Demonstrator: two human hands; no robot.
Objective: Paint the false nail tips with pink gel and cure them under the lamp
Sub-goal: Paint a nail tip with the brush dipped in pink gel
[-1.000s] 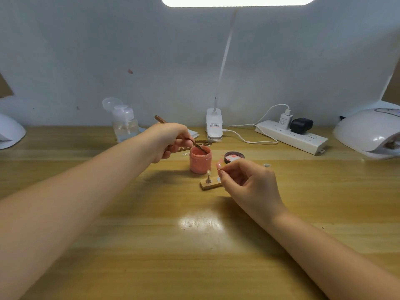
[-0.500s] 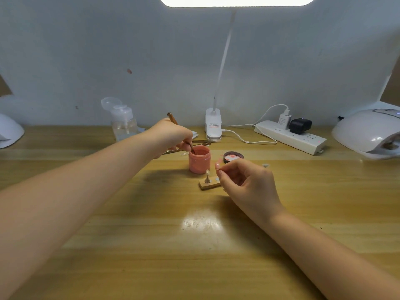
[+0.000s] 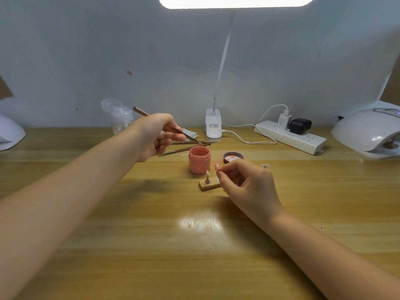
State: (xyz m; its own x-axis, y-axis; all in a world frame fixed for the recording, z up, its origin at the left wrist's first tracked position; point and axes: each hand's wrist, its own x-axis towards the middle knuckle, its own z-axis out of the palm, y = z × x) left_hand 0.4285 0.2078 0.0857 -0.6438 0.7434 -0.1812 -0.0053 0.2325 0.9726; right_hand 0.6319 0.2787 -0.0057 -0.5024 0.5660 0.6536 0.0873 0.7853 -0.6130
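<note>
Left hand [image 3: 157, 136] pinching brush [image 3: 164, 126], centre-left, bristles poised just above open pink gel jar [image 3: 199, 160] at centre. Right of jar, right hand [image 3: 244, 180] pinching false nail tip [image 3: 217, 166] over wooden holder [image 3: 208, 184]. Curing lamp [image 3: 368, 133] far right. Risk: overloaded bristles dripping gel onto table [image 3: 151, 245], or slipping tip smearing fingers.
</note>
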